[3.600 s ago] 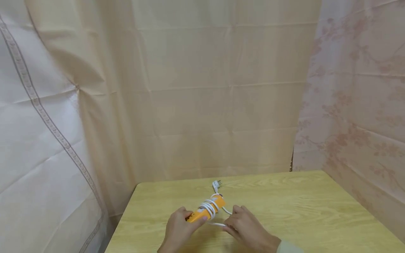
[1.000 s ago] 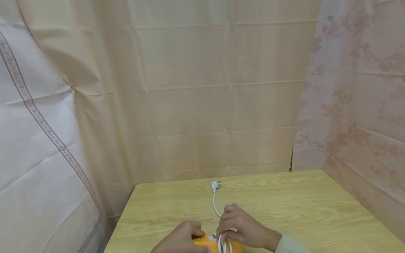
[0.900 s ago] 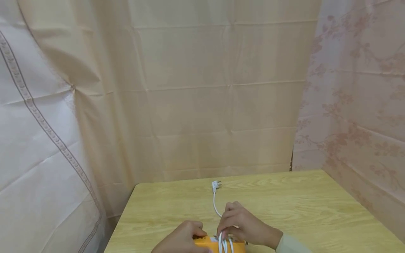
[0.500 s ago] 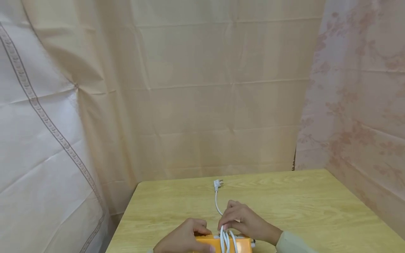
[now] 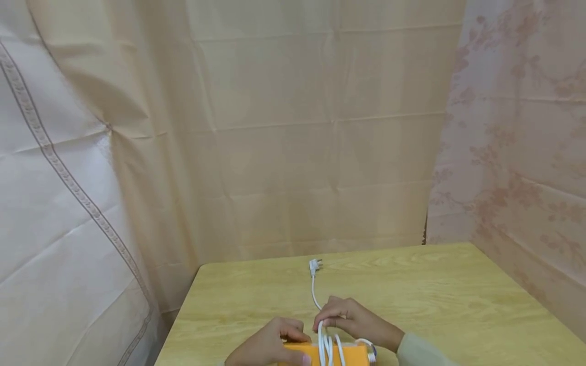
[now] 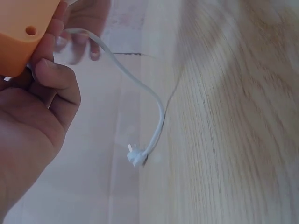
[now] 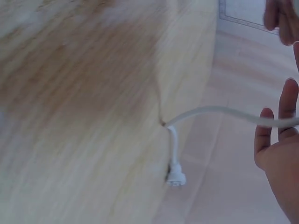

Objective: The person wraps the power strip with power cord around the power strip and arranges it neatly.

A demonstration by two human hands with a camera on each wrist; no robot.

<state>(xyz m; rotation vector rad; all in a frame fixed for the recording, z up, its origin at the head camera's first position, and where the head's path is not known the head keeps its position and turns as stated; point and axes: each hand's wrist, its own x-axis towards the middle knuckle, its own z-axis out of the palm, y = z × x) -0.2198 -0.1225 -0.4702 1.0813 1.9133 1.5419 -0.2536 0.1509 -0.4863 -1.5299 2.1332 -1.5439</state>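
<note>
At the bottom of the head view, my left hand (image 5: 270, 343) grips the left end of an orange power strip (image 5: 354, 354), thumb along its near side. Loops of white cord (image 5: 328, 351) lie round the strip's middle. My right hand (image 5: 359, 321) is just behind the strip, pinching the cord at the top of a loop. In the right wrist view the cord (image 7: 224, 110) passes across the fingers of that hand (image 7: 282, 158). The left wrist view shows one corner of the strip (image 6: 28, 32) with a round hole. The strip's near part is cut off below the head view.
The cord's free end runs back to a white plug (image 5: 314, 267) lying near the far edge of a wood-grain table (image 5: 435, 300). A beige curtain (image 5: 274, 152) hangs behind, with a white cloth (image 5: 50, 203) at left and a floral one (image 5: 517, 178) at right.
Since the oldest frame the strip has come nearer and turned level, and more cord lies free before the plug. Over the last second my right hand has drawn a loop up off the strip.
</note>
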